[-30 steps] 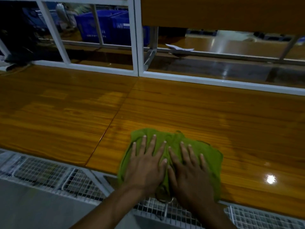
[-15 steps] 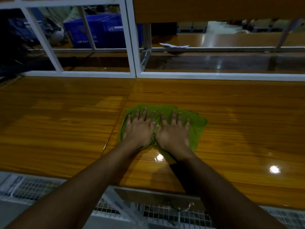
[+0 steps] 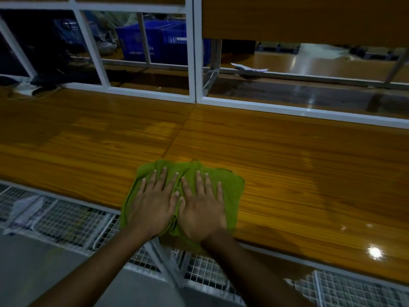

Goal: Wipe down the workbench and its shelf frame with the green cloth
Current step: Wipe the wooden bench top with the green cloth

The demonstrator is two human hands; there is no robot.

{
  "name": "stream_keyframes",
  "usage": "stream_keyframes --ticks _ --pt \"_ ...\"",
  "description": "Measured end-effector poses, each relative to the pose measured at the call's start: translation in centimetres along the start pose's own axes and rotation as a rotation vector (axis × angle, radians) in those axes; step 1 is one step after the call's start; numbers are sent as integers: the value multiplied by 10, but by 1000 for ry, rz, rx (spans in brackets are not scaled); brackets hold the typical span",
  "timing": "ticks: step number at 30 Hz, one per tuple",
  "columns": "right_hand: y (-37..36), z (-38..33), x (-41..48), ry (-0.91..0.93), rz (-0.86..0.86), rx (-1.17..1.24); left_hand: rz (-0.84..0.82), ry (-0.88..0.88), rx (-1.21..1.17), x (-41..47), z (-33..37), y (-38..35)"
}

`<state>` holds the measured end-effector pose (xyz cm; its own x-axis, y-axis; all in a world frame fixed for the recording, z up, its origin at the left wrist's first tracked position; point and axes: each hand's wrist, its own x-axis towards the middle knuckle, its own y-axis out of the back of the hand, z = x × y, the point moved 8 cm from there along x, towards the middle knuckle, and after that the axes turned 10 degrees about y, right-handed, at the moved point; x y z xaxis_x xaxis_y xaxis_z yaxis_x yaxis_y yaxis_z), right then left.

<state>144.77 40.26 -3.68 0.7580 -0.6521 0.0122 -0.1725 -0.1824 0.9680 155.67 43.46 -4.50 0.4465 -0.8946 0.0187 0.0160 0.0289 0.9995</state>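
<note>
Your left hand (image 3: 152, 207) and right hand (image 3: 200, 209) lie flat, fingers spread, pressing the green cloth (image 3: 230, 189) at the counter's (image 3: 309, 173) near edge. Cloth overhangs; pull further and it may slip off.

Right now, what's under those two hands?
The green cloth lies flat under the left hand and right hand, on the wooden workbench. Its near edge hangs over the front. The wood beneath the cloth is covered.
</note>
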Motion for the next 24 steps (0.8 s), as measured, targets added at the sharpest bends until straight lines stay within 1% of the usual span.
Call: stream_keyframes --ticks 3,5,9,12,16,20,24 --pt "1 22 -32 -17 -36 -28 33 -14 -49 -24 33 2" --pt "7 46 -49 -49 -35 -48 18 -51 -56 -26 63 0" --pt "20 95 -67 -157 34 -62 -41 -185 -66 -7 122 0" --pt "26 119 -61 -238 82 -79 -61 -274 -55 18 144 -3" --pt "28 145 -28 -385 81 -91 -70 -334 -54 62 157 -5" --pt "32 150 17 -426 111 -152 -69 -367 -44 112 149 -4" --pt "27 139 63 -451 49 -145 -60 -331 -48 146 116 -4"
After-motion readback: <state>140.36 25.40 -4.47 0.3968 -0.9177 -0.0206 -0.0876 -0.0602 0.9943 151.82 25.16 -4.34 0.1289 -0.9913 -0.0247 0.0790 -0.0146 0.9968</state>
